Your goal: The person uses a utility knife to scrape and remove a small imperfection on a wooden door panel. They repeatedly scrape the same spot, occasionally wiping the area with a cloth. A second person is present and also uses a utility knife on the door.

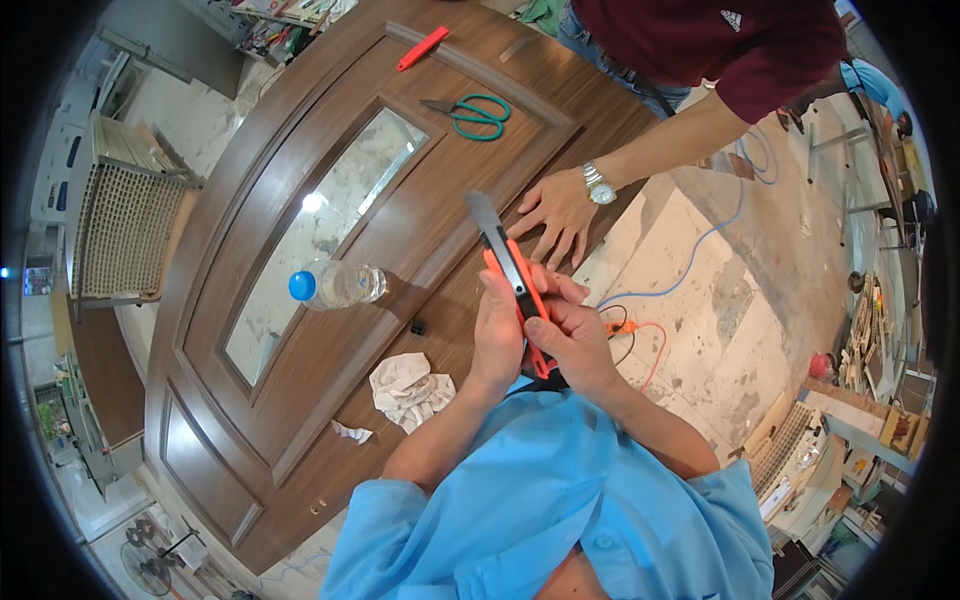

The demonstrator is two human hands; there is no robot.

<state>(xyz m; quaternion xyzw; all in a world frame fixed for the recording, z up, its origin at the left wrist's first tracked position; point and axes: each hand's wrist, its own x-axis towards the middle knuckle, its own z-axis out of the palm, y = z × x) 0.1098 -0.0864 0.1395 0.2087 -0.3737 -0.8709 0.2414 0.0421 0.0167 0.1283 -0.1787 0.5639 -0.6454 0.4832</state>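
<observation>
Gripping orange utility knife between left hand and right hand; both curled around handle, blade projecting forward of hands

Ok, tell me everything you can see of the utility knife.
The knife has a long, slim, orange-red and black body, apparently plastic, with a silvery, metal-looking strip along its upper part. Its flat grey blade is out, pointing away from the wearer and slightly left. The left hand and right hand hold the body, hiding parts of it, while the blade appears to be in the air over the brown door.
</observation>
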